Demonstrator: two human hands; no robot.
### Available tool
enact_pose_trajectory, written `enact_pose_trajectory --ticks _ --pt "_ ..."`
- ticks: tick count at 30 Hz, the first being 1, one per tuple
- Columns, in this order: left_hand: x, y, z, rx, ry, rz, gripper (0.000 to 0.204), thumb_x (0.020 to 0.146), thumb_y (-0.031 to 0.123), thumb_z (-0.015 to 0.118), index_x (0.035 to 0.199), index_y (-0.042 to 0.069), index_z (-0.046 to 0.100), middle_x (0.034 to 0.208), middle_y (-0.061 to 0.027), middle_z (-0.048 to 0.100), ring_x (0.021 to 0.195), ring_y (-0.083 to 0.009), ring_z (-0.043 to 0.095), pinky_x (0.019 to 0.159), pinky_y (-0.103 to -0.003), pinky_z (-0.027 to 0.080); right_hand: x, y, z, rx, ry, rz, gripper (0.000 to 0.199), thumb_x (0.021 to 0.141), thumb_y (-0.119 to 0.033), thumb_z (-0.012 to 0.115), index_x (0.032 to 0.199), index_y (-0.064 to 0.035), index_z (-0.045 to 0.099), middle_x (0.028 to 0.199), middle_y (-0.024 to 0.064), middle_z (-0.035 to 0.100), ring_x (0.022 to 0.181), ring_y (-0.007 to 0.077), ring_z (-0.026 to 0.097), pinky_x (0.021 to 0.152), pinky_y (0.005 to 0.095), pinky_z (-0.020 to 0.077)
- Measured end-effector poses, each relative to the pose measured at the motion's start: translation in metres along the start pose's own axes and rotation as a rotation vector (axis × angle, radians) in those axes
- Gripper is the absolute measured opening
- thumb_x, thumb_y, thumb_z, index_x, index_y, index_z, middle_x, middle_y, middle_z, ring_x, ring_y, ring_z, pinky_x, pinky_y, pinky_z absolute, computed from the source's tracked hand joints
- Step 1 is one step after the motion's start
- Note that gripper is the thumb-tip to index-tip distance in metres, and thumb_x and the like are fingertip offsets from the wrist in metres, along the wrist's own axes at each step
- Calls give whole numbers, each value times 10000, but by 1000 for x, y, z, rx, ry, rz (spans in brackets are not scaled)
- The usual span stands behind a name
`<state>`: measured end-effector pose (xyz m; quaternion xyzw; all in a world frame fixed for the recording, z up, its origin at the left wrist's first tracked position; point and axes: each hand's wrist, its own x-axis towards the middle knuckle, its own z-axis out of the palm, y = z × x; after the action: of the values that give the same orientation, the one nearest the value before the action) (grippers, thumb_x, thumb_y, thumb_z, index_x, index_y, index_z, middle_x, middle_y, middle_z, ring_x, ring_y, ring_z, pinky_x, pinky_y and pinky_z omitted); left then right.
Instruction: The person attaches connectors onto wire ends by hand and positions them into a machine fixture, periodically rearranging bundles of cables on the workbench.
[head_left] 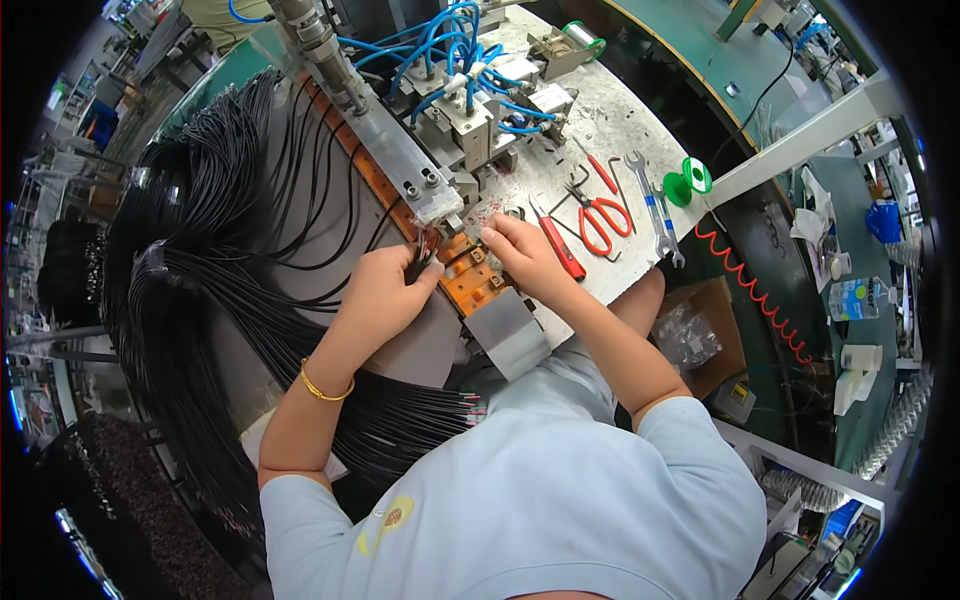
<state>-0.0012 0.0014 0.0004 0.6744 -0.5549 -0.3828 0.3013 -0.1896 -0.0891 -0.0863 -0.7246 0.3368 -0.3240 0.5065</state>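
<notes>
My left hand (388,292) is closed around black cables (420,262), their stripped reddish ends pointing up under the machine's metal head (436,205). Just right of it, my right hand (527,256) has its fingers curled in a pinch beside the orange fixture block (474,283). What those fingertips hold, if anything, is too small to tell. The orange block carries small metal clamps and ends in a grey metal plate (508,332) near my lap. A large bundle of black cables (215,200) spreads over the bench on the left, with more cable ends (420,415) below my left forearm.
Blue air hoses (440,50) run into the machine at the back. On the bench's right lie red-handled scissors (603,225), a red utility knife (562,245), a red screwdriver (603,174), wrenches (655,205) and a green spool (688,182). A cardboard box (715,325) stands below.
</notes>
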Motion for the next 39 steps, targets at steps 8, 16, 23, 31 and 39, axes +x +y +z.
enact_pose_trajectory --ticks 8,16,23,31,39 --pt "-3 3 -1 -160 -168 -30 228 874 212 669 778 7 637 685 15 619 614 -38 499 571 -210 408 -10 -40 1 -331 141 -319 110 841 -138 612 818 -33 586 747 77 567 728 218 548 731 337 403" --pt "-1 1 -6 -189 -229 -6 193 874 198 667 822 17 629 669 26 590 600 -30 495 551 -200 398 -10 -51 -7 -153 -79 -338 100 794 -87 651 875 -44 614 803 75 597 812 237 567 769 342 404" --pt "-3 0 1 -101 -143 48 178 885 193 652 861 21 615 662 26 573 518 -30 457 472 -193 369 -14 -60 -4 -394 2 -519 193 723 -30 692 896 -43 607 825 78 601 824 253 569 763 346 421" --pt "-6 11 -5 -318 -245 -113 174 889 194 643 881 25 605 698 21 586 490 -22 445 444 -191 355 -14 -62 -7 -252 -64 -411 208 700 -7 694 884 -37 600 833 76 602 809 247 570 696 352 446" --pt "-5 9 -8 -407 -318 -139 178 884 209 656 911 38 610 706 22 590 500 -16 442 458 -172 356 -10 -60 -6 -328 -51 -536 166 716 6 659 863 -43 601 779 87 576 777 269 549 682 353 431"
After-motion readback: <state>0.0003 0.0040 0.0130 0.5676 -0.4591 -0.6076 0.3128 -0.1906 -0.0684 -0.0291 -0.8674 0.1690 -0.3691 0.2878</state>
